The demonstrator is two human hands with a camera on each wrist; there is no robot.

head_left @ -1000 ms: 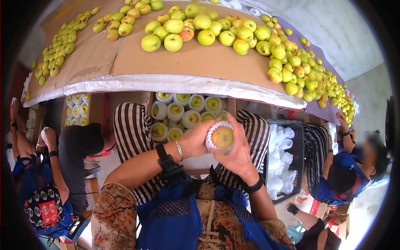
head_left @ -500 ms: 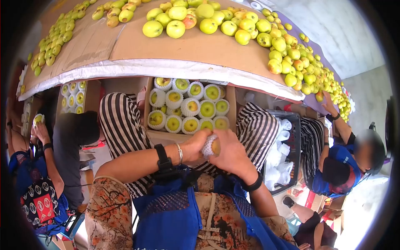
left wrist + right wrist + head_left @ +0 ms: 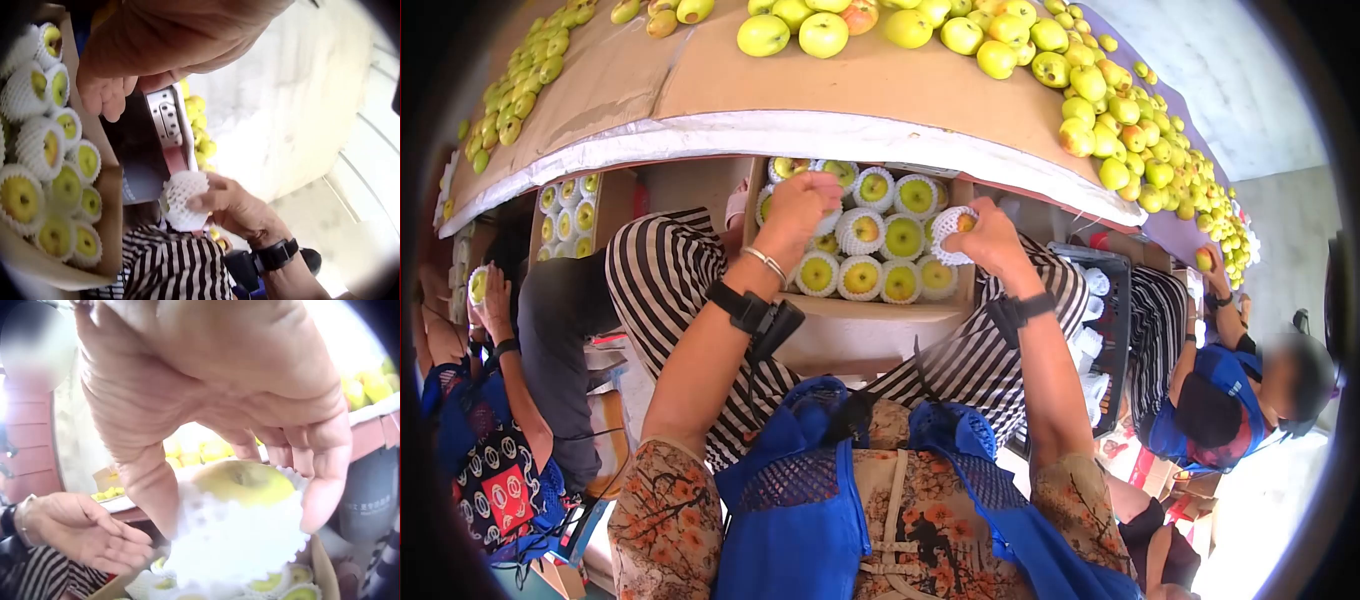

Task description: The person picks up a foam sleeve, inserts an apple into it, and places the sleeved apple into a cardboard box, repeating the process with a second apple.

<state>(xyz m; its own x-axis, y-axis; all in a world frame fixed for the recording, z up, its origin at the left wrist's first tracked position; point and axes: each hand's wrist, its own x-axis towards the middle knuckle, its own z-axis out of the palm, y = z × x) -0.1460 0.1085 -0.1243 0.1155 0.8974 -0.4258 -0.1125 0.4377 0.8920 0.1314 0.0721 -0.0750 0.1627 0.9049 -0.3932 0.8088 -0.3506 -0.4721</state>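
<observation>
My right hand (image 3: 994, 242) grips an apple (image 3: 240, 481) wrapped in a white foam net (image 3: 234, 544), fingers and thumb around its sides. The apple's yellow-green end shows above the net. It is held over the right side of a cardboard box (image 3: 870, 308) between my knees. Inside the box, several netted apples (image 3: 861, 276) sit close together. Over the box's left part is my left hand (image 3: 798, 215), hiding some of the apples. In the right wrist view this left hand (image 3: 87, 534) holds nothing, its palm turned up and fingers relaxed.
Beyond the box, a cardboard-topped table (image 3: 820, 90) carries loose apples (image 3: 1090, 110). A dark crate (image 3: 1112, 300) with white foam nets (image 3: 1090, 345) stands by my right knee. One person (image 3: 1230, 400) sits at right, another (image 3: 495, 430) at left.
The hands were together around the apple in front of my body. They have parted: the right carried the netted apple forward to the box's right side, the left moved over its left part.
</observation>
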